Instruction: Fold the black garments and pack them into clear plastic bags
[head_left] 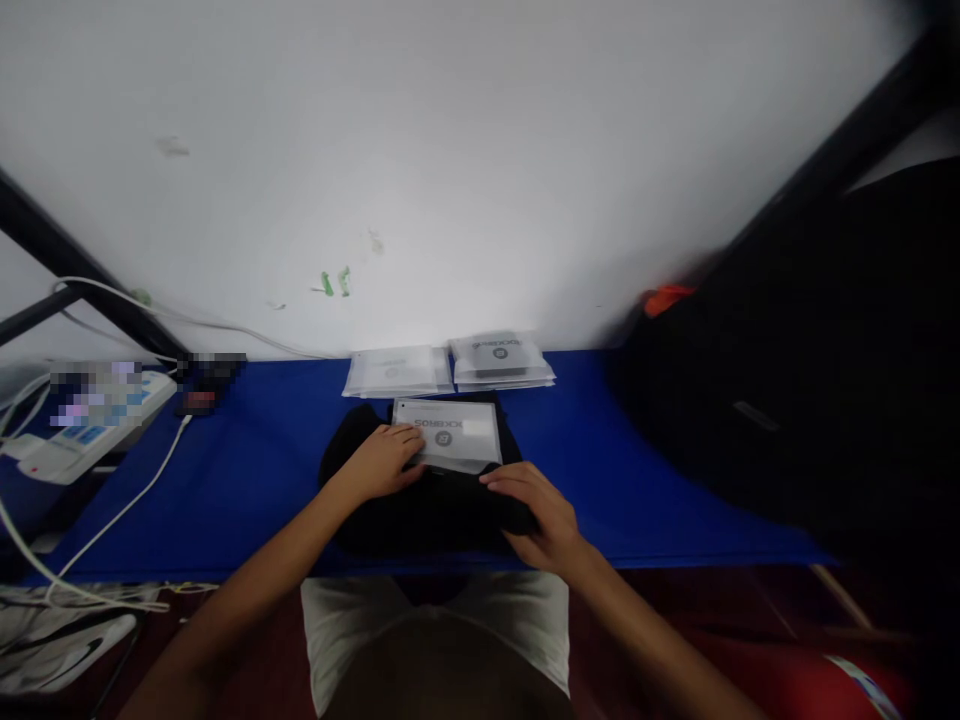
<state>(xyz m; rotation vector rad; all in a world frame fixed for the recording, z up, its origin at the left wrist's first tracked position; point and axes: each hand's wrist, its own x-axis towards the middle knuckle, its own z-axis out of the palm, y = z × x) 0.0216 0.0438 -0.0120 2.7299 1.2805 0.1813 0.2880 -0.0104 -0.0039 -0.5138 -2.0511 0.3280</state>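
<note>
In the head view, a frosted plastic bag with printed lettering and a round logo (472, 422) lies on black folded cloth (427, 515) in front of me. My left hand (386, 460) lies across the left edge of the bag, fingers stretched over it and the cloth. At the lower right corner of the bag, my right hand (544, 515) is closed round a fold of the black cloth, thumb below and fingers on top. The cloth's exact kind does not show.
Behind the cloth, against the white wall (480, 180), lie two piles of frosted bags (397, 370) (501, 362). The surface is blue (240, 480). A white power strip (97, 430) with cables stands at left. A large black mass (787, 400) fills the right side.
</note>
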